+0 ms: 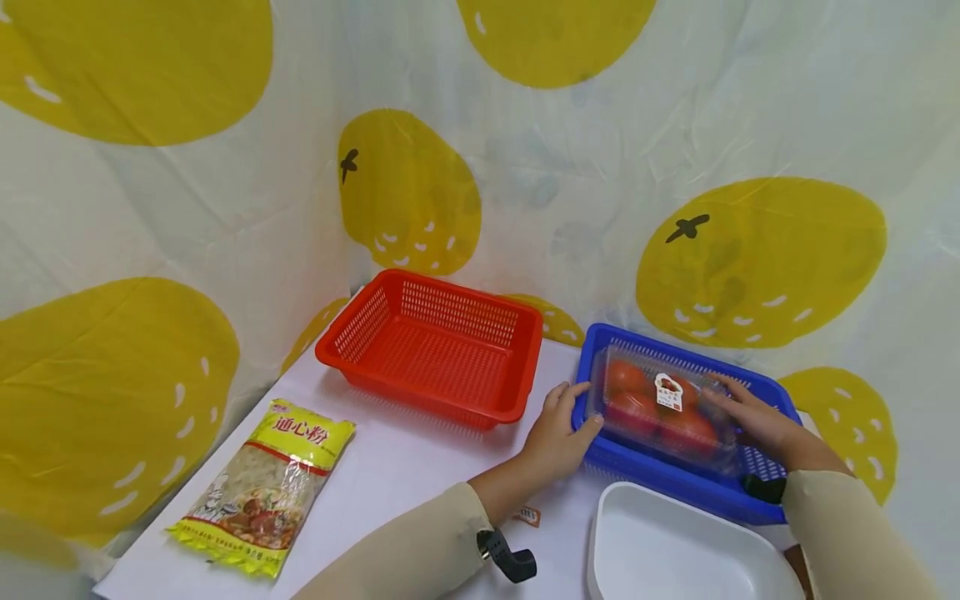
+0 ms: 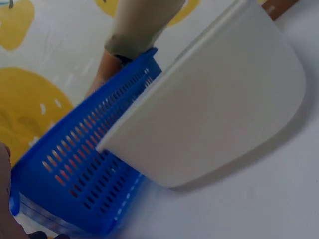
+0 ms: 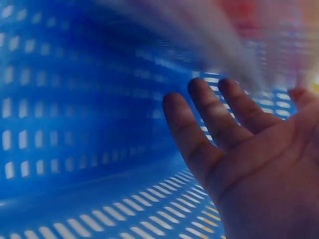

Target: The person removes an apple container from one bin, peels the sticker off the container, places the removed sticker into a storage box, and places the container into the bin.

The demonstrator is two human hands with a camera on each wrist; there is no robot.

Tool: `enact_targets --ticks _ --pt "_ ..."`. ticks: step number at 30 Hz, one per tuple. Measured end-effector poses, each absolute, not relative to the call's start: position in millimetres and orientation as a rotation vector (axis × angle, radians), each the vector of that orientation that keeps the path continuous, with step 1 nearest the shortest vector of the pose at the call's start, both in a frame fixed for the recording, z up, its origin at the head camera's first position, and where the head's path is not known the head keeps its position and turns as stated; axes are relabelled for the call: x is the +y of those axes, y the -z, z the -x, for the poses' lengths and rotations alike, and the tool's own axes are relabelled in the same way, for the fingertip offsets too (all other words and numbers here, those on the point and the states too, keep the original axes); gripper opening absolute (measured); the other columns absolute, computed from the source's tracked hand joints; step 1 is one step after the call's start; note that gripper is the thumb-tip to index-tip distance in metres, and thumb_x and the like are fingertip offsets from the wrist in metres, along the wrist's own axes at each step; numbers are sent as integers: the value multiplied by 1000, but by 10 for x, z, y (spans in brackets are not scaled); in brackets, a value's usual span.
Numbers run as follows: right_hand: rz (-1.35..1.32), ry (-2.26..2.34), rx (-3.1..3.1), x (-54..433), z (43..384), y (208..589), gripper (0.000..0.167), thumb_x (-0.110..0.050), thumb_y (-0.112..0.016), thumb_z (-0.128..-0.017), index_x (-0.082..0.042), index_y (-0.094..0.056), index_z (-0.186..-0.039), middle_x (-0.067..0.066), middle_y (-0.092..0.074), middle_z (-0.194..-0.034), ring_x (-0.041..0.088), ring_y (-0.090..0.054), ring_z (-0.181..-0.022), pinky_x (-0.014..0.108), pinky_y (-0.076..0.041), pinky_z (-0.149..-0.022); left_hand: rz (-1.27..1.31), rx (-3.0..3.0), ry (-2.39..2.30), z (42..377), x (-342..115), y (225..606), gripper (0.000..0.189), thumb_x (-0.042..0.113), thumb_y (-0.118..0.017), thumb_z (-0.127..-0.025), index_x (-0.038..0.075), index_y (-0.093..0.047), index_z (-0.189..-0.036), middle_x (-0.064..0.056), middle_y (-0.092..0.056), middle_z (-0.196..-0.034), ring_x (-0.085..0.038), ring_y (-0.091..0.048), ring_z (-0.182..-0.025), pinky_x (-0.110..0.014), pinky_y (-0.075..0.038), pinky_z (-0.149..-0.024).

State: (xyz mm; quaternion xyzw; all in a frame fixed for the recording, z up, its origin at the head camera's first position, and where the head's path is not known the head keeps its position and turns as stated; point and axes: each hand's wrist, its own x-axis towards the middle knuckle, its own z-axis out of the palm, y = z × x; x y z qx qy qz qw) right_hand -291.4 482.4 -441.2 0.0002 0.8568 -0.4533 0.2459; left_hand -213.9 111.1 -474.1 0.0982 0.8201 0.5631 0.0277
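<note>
A clear plastic box of tomatoes (image 1: 633,408) with a white label lies in the blue basket (image 1: 767,392), tilted along its length. My left hand (image 1: 558,433) is at the basket's left rim, with forefinger and thumb reaching over it beside the box's left end. My right hand (image 1: 757,421) reaches into the basket from the right, its fingertips at the box's right end. In the right wrist view, its fingers (image 3: 187,132) extend loosely under the blurred box edge. Only a sliver of the left hand (image 2: 7,199) shows in the left wrist view.
A red basket (image 1: 435,354) stands at the back, left of the blue one. A yellow bag of pasta (image 1: 266,487) lies at the front left. In front of the blue basket sits a white tub (image 1: 675,550). A patterned curtain (image 1: 555,158) hangs behind the white table (image 1: 375,500).
</note>
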Motion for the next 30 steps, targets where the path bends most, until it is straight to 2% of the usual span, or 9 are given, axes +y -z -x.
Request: enact_targets --ticks 2,4,9,13,16,19,22,26,30 --pt "-23 1257 2293 4822 2917 4446 91 -58 -43 -111 -22 17 -169 36 -2 -168 61 -21 -148 77 -32 -115 -280 2490 -1776 2163 1116 4785 53 44 -60 -107 38 -48 -158 -2 -41 -165 -27 -48 -148 -53 -44 -118" --pt "-30 1274 2254 4824 2919 4490 92 -58 -43 -110 -26 22 -167 36 -4 -168 60 -23 -148 74 -34 -116 -279 2465 -1798 2184 1117 4838 51 44 -60 -108 40 -47 -157 0 -47 -160 -25 -51 -145 -51 -46 -116" --pt "-13 1346 2203 4815 2928 4533 89 -55 -44 -110 -34 22 -166 33 -5 -169 57 -27 -147 68 -42 -114 -334 2403 -1823 2198 1092 4893 53 45 -58 -109 43 -42 -159 1 -51 -158 -25 -51 -145 -55 -45 -117" --pt "8 1440 2166 4807 2917 4537 78 -48 -45 -112 -44 13 -165 29 0 -170 53 -28 -147 65 -44 -113 -378 2356 -1817 2210 1083 4928 54 46 -55 -110 45 -35 -161 -1 -49 -161 -27 -48 -148 -58 -41 -119" --pt "19 1545 2138 4811 2908 4529 66 -40 -46 -113 -49 0 -160 23 -2 -169 42 -38 -140 56 -50 -110 -393 2348 -1814 2219 1090 4955 55 47 -54 -110 47 -33 -161 -2 -49 -160 -28 -49 -148 -59 -41 -118" --pt "26 1626 2111 4817 2904 4501 61 -33 -47 -113 -52 -9 -156 15 -12 -163 27 -49 -129 47 -56 -103 -390 2354 -1824 2219 1105 4971 55 46 -54 -110 48 -32 -160 -1 -50 -160 -27 -49 -148 -59 -41 -119" --pt "-7 1685 2086 4828 2900 4475 57 -29 -49 -113 -52 -16 -154 2 -31 -151 18 -59 -118 42 -59 -99 -364 2360 -1822 2212 1124 4981 53 46 -54 -110 51 -33 -158 3 -50 -161 -25 -50 -147 -58 -42 -119" --pt "-41 1759 2070 4839 2882 4432 56 -28 -50 -113 -50 -20 -154 -12 -49 -133 15 -64 -112 40 -61 -95 -334 2375 -1787 2205 1127 4951 54 48 -56 -109 53 -33 -157 5 -50 -161 -24 -50 -147 -58 -43 -117" --pt "-14 1842 2036 4832 2873 4381 54 -25 -48 -113 -49 -21 -153 -15 -51 -129 14 -66 -109 39 -62 -92 -319 2379 -1753 2219 1101 4911 54 49 -57 -108 55 -34 -157 6 -52 -160 -24 -52 -146 -58 -44 -116"
